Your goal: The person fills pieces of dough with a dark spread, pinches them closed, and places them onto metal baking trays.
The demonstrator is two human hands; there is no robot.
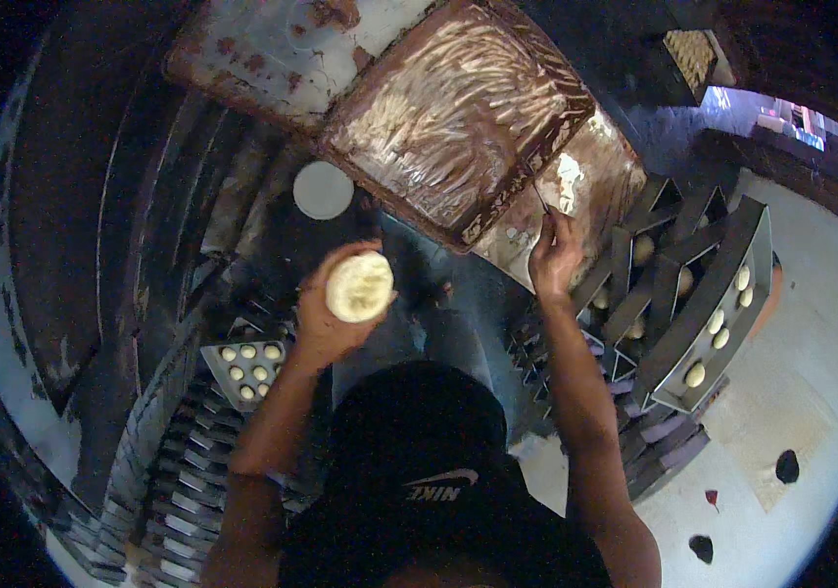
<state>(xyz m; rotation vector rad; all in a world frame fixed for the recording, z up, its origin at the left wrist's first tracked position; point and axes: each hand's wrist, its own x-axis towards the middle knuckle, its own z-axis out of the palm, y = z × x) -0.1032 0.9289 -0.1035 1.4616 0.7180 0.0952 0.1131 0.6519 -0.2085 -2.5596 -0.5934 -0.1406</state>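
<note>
My left hand is closed round a round, pale yellow thing with an uneven top; I cannot tell whether it is a filled tub or a piece of dough. A white round lid-like disc lies just beyond that hand. On the right, my right hand grips a thin, dark-handled tool, its tip over the edge of a brown tray; its kind is too small to make out. In front of me the large brown tray is smeared with streaks of a pale, shiny substance.
Another stained metal tray adjoins at the upper left. Right of me, stacked metal trays hold several pale dough balls. A smaller tray of dough balls tops a stack on the left. A filled tray stands at the far right.
</note>
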